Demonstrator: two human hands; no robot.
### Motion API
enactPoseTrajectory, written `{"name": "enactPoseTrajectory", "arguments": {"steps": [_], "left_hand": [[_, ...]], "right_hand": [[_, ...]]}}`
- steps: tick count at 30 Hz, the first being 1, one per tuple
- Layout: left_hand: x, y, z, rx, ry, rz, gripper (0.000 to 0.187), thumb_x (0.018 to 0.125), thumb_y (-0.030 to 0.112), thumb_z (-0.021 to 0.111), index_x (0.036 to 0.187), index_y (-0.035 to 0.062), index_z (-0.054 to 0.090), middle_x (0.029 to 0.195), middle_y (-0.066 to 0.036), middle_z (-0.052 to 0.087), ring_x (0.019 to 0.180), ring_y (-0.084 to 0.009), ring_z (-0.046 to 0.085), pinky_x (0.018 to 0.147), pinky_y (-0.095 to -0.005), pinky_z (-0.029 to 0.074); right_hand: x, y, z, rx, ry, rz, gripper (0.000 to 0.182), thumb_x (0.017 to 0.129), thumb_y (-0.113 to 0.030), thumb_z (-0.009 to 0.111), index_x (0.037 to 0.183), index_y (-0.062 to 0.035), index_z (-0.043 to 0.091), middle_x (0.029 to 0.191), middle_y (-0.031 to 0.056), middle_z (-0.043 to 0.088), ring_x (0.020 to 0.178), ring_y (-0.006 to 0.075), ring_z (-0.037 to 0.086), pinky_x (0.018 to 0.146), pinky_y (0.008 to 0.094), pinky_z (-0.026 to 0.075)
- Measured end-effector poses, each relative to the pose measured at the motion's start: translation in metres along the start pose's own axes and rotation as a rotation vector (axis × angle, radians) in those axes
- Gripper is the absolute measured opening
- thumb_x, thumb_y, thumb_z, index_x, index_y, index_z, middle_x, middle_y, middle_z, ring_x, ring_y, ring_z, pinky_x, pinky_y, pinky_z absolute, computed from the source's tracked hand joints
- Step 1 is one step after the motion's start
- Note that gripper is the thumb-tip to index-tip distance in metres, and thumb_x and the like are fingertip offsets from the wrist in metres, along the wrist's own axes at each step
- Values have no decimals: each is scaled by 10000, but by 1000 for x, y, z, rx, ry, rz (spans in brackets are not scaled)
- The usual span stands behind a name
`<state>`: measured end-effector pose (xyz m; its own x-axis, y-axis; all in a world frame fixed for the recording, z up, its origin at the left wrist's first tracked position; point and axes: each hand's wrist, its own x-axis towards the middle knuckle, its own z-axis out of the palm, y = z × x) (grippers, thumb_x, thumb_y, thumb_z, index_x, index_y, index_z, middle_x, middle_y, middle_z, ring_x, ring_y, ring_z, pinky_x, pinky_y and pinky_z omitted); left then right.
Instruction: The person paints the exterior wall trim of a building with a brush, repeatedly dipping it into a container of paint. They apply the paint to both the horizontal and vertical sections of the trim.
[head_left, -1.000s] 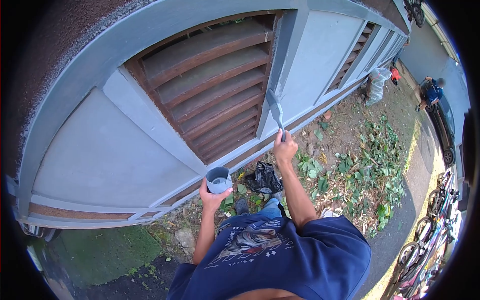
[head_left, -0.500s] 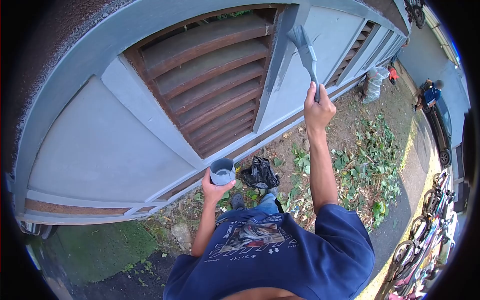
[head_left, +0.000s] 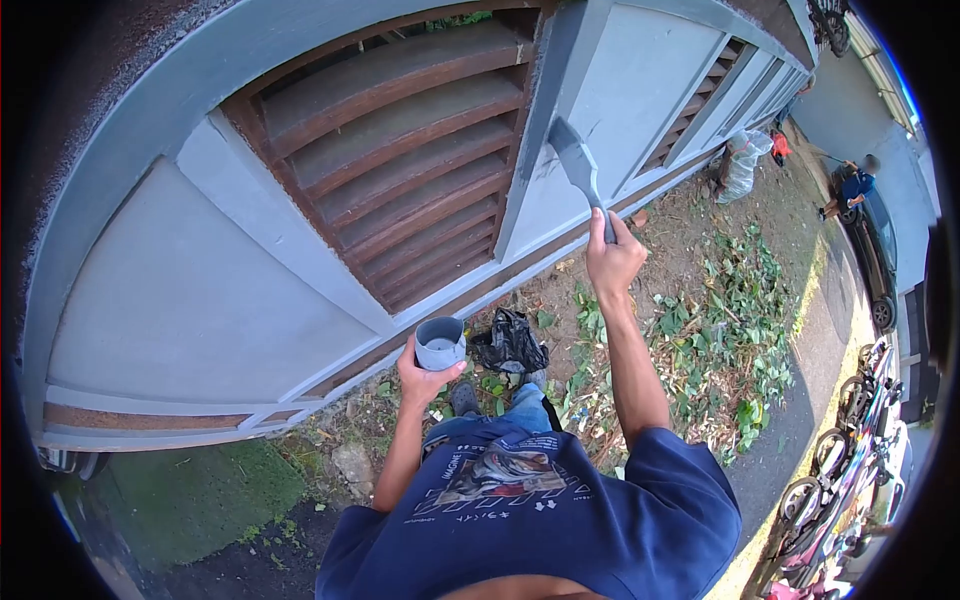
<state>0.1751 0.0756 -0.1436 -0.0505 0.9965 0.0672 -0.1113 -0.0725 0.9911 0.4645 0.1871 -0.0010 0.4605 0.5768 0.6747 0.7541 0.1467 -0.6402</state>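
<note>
My right hand (head_left: 616, 262) is closed round the handle of a grey paintbrush (head_left: 580, 172). Its bristles meet the grey post beside the louvred window, as far as I can tell. Dark grey paint covers part of that post (head_left: 572, 80), next to a lighter wall panel (head_left: 650, 65). Down at the lower middle, my left hand (head_left: 425, 377) grips a grey paint cup (head_left: 440, 345) by its side, with the opening facing up. The cup looks grey inside, and how much paint it holds is hard to tell. Brown wooden louvres (head_left: 410, 150) fill the window frame left of the brush.
A black plastic bag (head_left: 511, 342) lies near my feet. Cut leaves (head_left: 735, 330) litter the ground to the right. Beyond are a clear plastic sack (head_left: 742, 165), a person (head_left: 853, 188) by a dark car (head_left: 878, 265), and several parked bicycles (head_left: 835, 450).
My right hand has brought the brush down and left along the post, and its bristles have turned further left. My left hand still holds the cup in nearly the same spot.
</note>
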Motion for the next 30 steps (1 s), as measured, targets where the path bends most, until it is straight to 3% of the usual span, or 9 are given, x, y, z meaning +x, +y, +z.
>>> {"name": "enactPoseTrajectory", "arguments": {"steps": [3, 8, 11, 16, 21, 25, 28, 29, 30], "left_hand": [[3, -10, 1, 63, -60, 30, 734, 589, 150, 932, 1215, -14, 586, 1114, -102, 677, 999, -183, 655, 905, -332, 515], [5, 1, 16, 3, -78, 48, 714, 594, 148, 931, 1203, -7, 593, 1104, -94, 676, 997, -177, 651, 910, -324, 510], [0, 1, 15, 99, -80, 47, 724, 582, 138, 934, 1204, -5, 593, 1106, -95, 676, 1002, -180, 653, 910, -325, 509], [-8, 5, 9, 93, -14, 10, 733, 578, 121, 932, 1213, -1, 587, 1101, -88, 675, 990, -173, 650, 903, -326, 511], [-11, 5, 3, 106, 7, -5, 730, 583, 115, 929, 1215, -8, 584, 1109, -94, 676, 1008, -178, 648, 914, -329, 510], [-8, 6, 10, 62, -8, -8, 712, 590, 116, 922, 1209, -2, 590, 1101, -94, 680, 1001, -179, 652, 912, -331, 513], [-6, 7, 17, 56, -22, -17, 700, 593, 117, 919, 1200, -2, 591, 1101, -91, 680, 998, -178, 653, 911, -327, 513], [-6, 12, 21, 59, -25, -17, 704, 593, 125, 914, 1205, -8, 592, 1116, -96, 675, 1010, -184, 646, 924, -336, 505], [-6, 15, 24, 61, -27, -18, 708, 594, 133, 909, 1210, -14, 594, 1130, -101, 670, 1022, -190, 639, 938, -344, 496]], "right_hand": [[51, -37, -4, 197, 120, -17, 248, 921, -213, 685, 938, 30, 731, 484, -24, 467, 462, 34, 388, 420, 250, 297], [89, -68, 7, 494, 273, 32, 269, 929, -226, 680, 942, 38, 729, 548, -78, 482, 530, 12, 393, 450, 232, 282], [69, -48, 34, 461, 203, 169, 294, 916, -258, 688, 938, 32, 732, 537, -40, 486, 539, 29, 417, 463, 259, 326], [-22, 13, 76, 336, 125, 373, 330, 885, -291, 700, 947, 31, 739, 565, 62, 606, 547, 93, 509, 530, 320, 434], [-86, 51, 86, 188, -114, 802, 391, 853, -337, 714, 979, 33, 742, 682, 177, 697, 629, 189, 653, 652, 364, 509], [-88, 67, 96, 176, -88, 850, 419, 841, -337, 710, 988, 55, 732, 793, 253, 712, 754, 271, 708, 769, 383, 525], [-77, 44, 82, 225, -93, 825, 430, 834, -336, 721, 988, 65, 728, 798, 255, 712, 753, 279, 710, 768, 388, 526], [-72, 35, 81, 268, -58, 794, 405, 858, -311, 715, 989, 72, 726, 743, 187, 720, 711, 196, 679, 710, 352, 519], [-65, 28, 78, 263, -60, 797, 405, 858, -311, 715, 989, 72, 726, 743, 187, 720, 711, 196, 679, 710, 352, 519]]}}
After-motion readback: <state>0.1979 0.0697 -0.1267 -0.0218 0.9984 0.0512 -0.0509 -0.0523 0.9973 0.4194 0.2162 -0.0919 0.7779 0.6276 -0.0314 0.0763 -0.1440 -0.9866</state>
